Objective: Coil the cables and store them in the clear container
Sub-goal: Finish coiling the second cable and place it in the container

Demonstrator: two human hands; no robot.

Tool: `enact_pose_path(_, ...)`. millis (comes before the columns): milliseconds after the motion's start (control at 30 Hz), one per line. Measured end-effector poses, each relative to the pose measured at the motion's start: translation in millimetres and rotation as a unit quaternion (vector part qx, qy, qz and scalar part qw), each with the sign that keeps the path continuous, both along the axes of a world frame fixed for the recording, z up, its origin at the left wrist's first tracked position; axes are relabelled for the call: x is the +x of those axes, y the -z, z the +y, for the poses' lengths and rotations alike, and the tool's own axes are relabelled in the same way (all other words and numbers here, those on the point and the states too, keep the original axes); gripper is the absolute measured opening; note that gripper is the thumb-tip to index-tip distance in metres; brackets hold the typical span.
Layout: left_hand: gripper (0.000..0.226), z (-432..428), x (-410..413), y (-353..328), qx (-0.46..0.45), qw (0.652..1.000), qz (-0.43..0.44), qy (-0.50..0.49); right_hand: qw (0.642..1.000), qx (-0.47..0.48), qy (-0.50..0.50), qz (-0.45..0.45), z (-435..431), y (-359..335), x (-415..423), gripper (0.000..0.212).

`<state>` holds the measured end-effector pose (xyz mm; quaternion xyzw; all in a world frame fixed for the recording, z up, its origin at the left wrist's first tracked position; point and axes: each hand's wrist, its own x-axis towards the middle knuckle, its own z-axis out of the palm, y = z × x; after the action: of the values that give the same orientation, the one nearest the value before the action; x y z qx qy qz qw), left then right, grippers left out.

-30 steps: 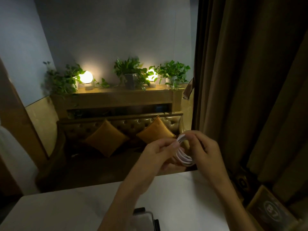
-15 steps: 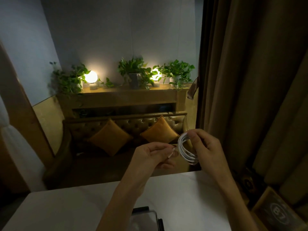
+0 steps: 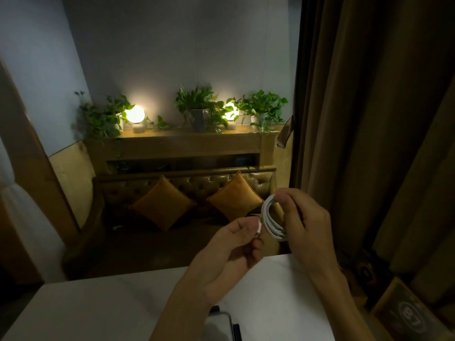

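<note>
The white cable (image 3: 270, 220) is wound into a small bundle of several loops. It is held in the air above the far edge of the table, at about four o'clock from the middle of the view. The right hand (image 3: 305, 225) grips it, thumb and fingers curled round the loops on their two o'clock side. The loose end, a short white plug (image 3: 259, 227), sticks out at the bundle's eight o'clock. The left hand (image 3: 229, 252) pinches it between thumb and forefinger.

I judge the coiling nearly finished, with only the tail left to tuck or wrap. That calls for a firm hold on the bundle while the tail goes round (springy loops will likely open if loosened).

The clear container (image 3: 219, 326) shows only partly at six o'clock, on the white table (image 3: 98, 311). I cannot tell whether its lid is open. A sofa (image 3: 187, 183) stands at twelve o'clock and a curtain (image 3: 369, 119) hangs at three.
</note>
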<state>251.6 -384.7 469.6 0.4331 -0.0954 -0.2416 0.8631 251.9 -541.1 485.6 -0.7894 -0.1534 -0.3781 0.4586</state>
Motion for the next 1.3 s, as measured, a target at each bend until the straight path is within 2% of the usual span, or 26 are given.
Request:
enact_pose_path(67,0.042,-1,-2,2,0.089,0.992,-0.052,-0.068,0.994,0.055,-0.062,0.065,0,-1,-1,0.025)
enact_pose_path(133,0.021,-1,-6,3,0.238,0.946,-0.153,-0.159,0.988,0.072,-0.084,0.104,2,1,-2,0.026)
enact_pose_path(167,0.015,-2,-7,2,0.278,0.925,-0.184,-0.184,0.989,0.061,-0.083,0.103,4,2,-2,0.023)
enact_pose_path(233,0.015,-3,-12,-1,0.306,0.906,-0.217,-0.198,0.993,0.033,-0.069,0.092,9,6,-2,0.019)
enact_pose_path(333,0.021,-5,-19,-6,0.291,0.913,-0.23,-0.171,0.995,0.03,-0.06,0.08,13,8,-3,0.018)
enact_pose_path(500,0.019,-3,-18,-4,0.309,0.906,-0.201,-0.208,0.999,-0.021,-0.031,0.021,17,15,-2,0.015)
enact_pose_path(667,0.015,-7,-20,-10,0.242,0.95,-0.11,-0.165,1.0,-0.02,0.003,-0.017,19,21,0,0.018)
enact_pose_path(767,0.022,-3,-24,-9,0.166,0.966,-0.101,-0.17,1.0,-0.016,0.002,-0.025,19,23,-1,0.013)
enact_pose_path(867,0.03,0,-30,-13,0.103,0.98,-0.119,-0.123,0.999,-0.033,0.025,-0.015,14,26,1,0.016)
enact_pose_path(933,0.03,-1,-26,-12,0.115,0.978,-0.106,-0.138,0.999,-0.028,0.027,-0.004,12,27,1,0.016)
enact_pose_path(1033,0.044,-6,-19,-6,0.162,0.967,-0.107,-0.167,1.0,-0.018,0.012,-0.004,14,29,-2,0.014)
enact_pose_path(1100,0.044,-8,-15,-6,0.164,0.968,-0.087,-0.167,0.999,0.006,-0.024,0.028,14,28,-5,0.014)
enact_pose_path(1200,0.046,-7,-12,-10,0.17,0.976,-0.078,-0.114,0.979,0.073,-0.129,0.142,11,21,-8,0.022)
enact_pose_path(1300,0.045,-6,-17,-10,0.107,0.991,-0.042,-0.067,0.97,0.089,-0.159,0.16,9,18,-7,0.023)
